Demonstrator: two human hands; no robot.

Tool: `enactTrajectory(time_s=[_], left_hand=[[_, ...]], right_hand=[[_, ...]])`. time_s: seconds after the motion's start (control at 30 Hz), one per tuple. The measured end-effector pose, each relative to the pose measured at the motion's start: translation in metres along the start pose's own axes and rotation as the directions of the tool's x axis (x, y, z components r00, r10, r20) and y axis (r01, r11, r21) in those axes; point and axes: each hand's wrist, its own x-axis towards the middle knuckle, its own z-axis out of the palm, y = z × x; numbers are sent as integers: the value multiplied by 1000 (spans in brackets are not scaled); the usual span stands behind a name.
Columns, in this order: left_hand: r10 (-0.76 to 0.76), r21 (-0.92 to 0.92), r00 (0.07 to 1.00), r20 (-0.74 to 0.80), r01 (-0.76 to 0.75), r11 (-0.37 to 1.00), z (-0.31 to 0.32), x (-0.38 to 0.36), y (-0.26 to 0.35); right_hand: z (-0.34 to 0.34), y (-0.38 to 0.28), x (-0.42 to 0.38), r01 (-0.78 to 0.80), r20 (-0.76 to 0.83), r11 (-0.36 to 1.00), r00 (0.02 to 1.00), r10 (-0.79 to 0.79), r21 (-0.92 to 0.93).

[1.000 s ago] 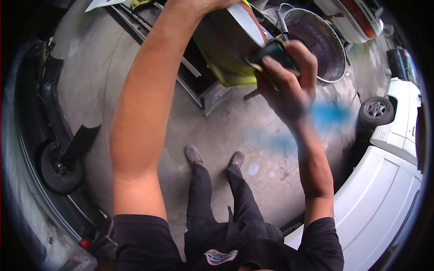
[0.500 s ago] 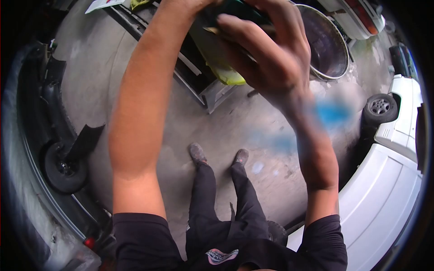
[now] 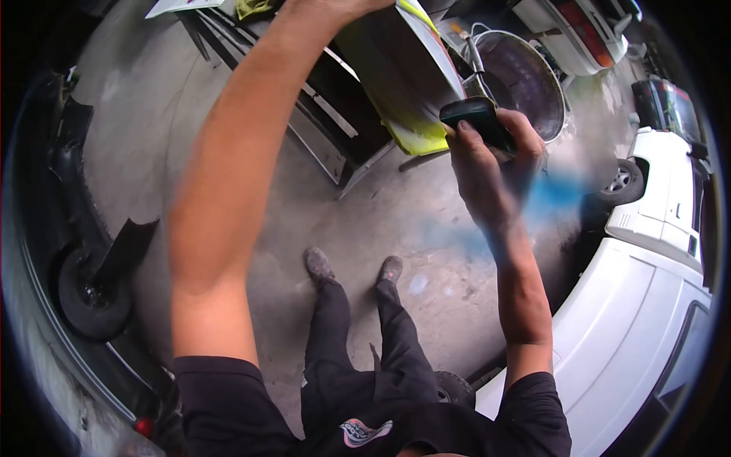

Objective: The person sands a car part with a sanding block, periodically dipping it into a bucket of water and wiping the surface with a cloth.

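Note:
In my right hand [image 3: 495, 164] is a dark, flat block [image 3: 480, 120], gripped between thumb and fingers. The hand is just right of a long grey panel with yellow-green edges [image 3: 411, 72]. My left hand [image 3: 339, 9] reaches to the top edge of the view, at the panel's upper left. Its fingers are cut off by the frame, so what it touches cannot be made out. The panel lies over a dark metal stand [image 3: 324, 126].
A large round drum [image 3: 525, 80] stands behind the right hand. A white vehicle [image 3: 609, 312] is at the right, another white car part [image 3: 567, 34] at the top right. A dark bumper and wheel [image 3: 95, 293] are at the left. Paper [image 3: 179, 6] lies top left.
My right hand has moved down and right, away from my left hand, and the dark block now shows clearly in it. More of the panel is in view.

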Motion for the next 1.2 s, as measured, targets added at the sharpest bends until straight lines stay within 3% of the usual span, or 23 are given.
enactTrajectory(time_s=[0.07,0.1,0.2,0.23,0.37,0.43,0.57,0.8,0.87,0.9,1.03,1.2], left_hand=[[43,184,998,-39,-35,982,2,0,-33],[228,189,967,-109,-205,960,18,1,-64],[340,180,940,-30,-329,927,31,0,-82],[150,53,989,12,-150,987,25,-3,-70],[283,128,959,-17,-279,952,35,-3,-78],[119,79,991,-63,-114,990,32,-13,-69],[42,7,999,-13,-42,999,26,-15,-60],[27,-10,1000,4,-27,1000,26,-12,-63],[50,91,999,5,-50,995,25,-13,-60],[24,57,1000,11,-25,998,26,-12,-57],[24,48,1000,-14,-24,999,27,-12,-56],[0,10,1000,4,0,1000,24,-15,-55]], right_hand=[[0,-9,11,40,-20,999,999,-41,-24],[3,-13,19,47,-12,998,999,-47,-31],[16,-24,57,136,70,982,989,-128,-134],[24,-32,76,147,102,976,986,-131,-164],[28,-48,101,120,194,960,978,-72,-253],[17,-59,93,88,223,949,975,-20,-301],[36,-65,129,122,277,946,960,-36,-301],[30,-75,129,64,289,939,956,39,-337],[45,-69,147,113,322,939,947,-3,-324],[50,-66,156,119,392,926,919,34,-359],[31,-76,137,104,324,931,946,17,-351],[42,-73,147,88,351,937,936,39,-338]])
